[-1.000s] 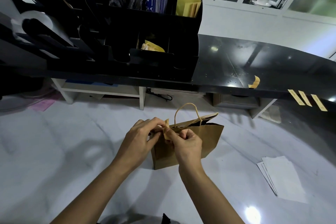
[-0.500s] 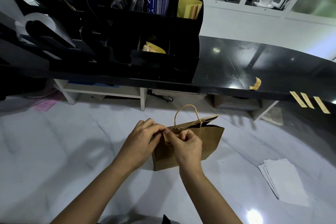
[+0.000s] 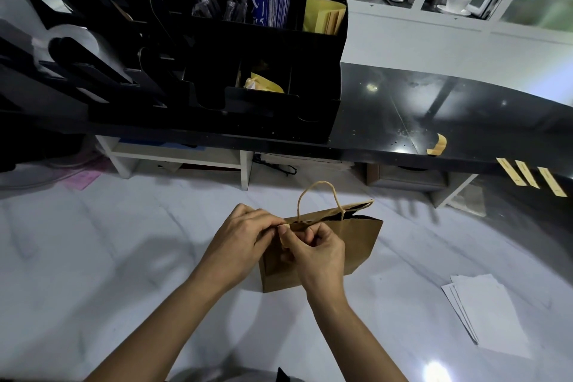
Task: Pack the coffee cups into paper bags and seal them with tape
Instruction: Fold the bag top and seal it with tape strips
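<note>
Over the last second the strip of tape (image 3: pixel 283 231) that stood up between the fingertips has been folded down over the near-left end of the paper bag's (image 3: pixel 356 245) mouth. That reads as one seal being pressed home, while the far-right end still gapes dark.

The left hand (image 3: pixel 245 237) pinches the rim at that corner, its grip closed on the paper. The right hand (image 3: pixel 313 253) curls its fingers, thumb pinching the tape onto the front face.

The bag stands upright on the pale bench (image 3: pixel 93 257), near its middle, mouth and twisted handle (image 3: pixel 316 187) pointing up; its long axis runs from near-left to far-right. More tape strips (image 3: pixel 527 175) hang from the black counter's (image 3: pixel 434 121) edge.
</note>
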`<state>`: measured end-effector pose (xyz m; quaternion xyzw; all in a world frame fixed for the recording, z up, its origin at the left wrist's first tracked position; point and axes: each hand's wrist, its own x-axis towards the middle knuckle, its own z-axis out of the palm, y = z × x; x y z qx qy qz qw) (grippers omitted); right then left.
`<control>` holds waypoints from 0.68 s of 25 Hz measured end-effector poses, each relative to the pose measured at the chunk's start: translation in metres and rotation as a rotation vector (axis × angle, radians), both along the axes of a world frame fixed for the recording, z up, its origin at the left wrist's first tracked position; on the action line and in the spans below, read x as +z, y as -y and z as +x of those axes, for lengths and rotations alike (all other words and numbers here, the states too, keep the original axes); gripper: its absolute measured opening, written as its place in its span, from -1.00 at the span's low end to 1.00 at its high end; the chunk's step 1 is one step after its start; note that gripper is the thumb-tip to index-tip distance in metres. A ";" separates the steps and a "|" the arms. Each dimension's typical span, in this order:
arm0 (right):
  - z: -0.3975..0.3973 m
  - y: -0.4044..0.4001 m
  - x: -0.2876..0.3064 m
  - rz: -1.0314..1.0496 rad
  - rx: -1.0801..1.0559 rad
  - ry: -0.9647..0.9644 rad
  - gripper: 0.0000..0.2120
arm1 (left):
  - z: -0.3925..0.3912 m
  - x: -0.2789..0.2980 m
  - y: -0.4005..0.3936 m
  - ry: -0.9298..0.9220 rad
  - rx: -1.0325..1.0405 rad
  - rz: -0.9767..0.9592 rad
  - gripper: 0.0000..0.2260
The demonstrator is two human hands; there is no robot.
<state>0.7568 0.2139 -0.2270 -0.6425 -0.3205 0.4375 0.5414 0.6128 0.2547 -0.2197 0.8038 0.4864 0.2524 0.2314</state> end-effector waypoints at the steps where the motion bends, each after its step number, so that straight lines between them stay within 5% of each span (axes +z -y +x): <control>1: 0.001 0.000 -0.001 -0.007 0.004 0.015 -0.61 | 0.000 0.000 0.000 0.000 0.007 -0.007 -0.75; 17: 0.011 0.005 -0.023 -0.125 0.002 0.263 -0.58 | 0.008 -0.001 0.002 -0.006 0.071 0.064 -0.89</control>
